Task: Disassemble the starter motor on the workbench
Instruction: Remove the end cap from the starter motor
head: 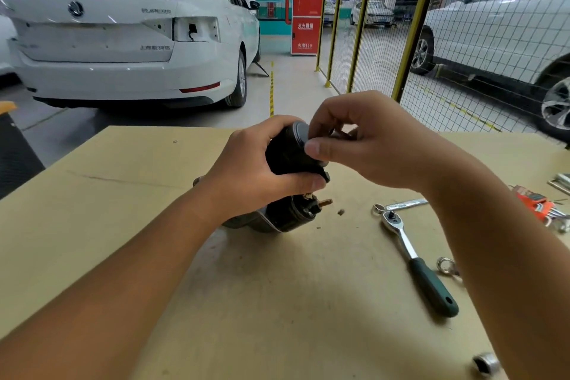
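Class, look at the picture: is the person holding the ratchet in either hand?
No: the ratchet lies on the bench, while the left hand grips the starter motor and the right hand pinches its end.

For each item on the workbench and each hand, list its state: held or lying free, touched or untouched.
Starter motor: gripped, lower end on the workbench.
Left hand: wrapped round its black body.
Right hand: fingers at its grey end cap.
Ratchet: lying free, untouched.
Socket: lying free.
Hex keys: lying free.
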`<state>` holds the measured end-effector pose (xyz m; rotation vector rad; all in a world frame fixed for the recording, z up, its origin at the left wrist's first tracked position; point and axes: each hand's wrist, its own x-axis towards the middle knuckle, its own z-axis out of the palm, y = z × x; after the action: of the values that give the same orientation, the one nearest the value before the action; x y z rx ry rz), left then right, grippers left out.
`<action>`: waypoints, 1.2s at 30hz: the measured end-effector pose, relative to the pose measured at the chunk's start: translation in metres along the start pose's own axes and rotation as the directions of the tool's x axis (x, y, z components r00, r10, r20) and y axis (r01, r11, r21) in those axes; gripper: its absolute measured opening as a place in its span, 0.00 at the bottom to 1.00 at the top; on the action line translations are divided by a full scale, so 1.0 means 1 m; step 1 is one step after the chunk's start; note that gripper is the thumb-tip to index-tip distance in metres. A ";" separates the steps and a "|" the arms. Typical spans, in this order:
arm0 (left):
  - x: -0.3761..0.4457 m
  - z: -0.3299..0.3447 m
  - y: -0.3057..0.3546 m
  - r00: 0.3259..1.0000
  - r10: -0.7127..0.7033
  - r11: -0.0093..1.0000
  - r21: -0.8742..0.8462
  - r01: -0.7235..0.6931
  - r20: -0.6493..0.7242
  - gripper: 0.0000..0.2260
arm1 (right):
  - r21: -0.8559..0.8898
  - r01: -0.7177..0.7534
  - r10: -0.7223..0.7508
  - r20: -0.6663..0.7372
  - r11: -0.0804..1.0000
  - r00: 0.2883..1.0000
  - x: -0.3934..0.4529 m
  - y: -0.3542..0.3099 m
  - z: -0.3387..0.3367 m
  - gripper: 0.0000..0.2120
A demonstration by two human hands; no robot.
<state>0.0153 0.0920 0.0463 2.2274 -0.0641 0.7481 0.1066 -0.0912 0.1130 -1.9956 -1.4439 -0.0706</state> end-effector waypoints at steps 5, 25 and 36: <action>-0.004 0.004 -0.003 1.000 -0.005 0.999 0.037 0.007 -0.027 0.32 | 0.069 -0.097 0.115 -0.347 0.993 0.931 -0.067 0.009 0.016 0.16; -0.002 -0.005 -0.008 0.999 0.036 0.997 0.063 -0.037 0.023 0.33 | -0.393 -0.137 0.209 0.146 0.909 0.967 -0.104 -0.007 0.120 0.24; -0.010 -0.056 -0.047 0.977 -0.065 0.990 0.110 0.089 -0.203 0.31 | -0.349 -0.064 0.121 0.144 0.935 0.982 -0.062 -0.015 0.162 0.20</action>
<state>-0.0079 0.1617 0.0390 2.2398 0.1681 0.9489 0.0166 -0.0530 -0.0308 -2.4004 -1.5182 -0.1280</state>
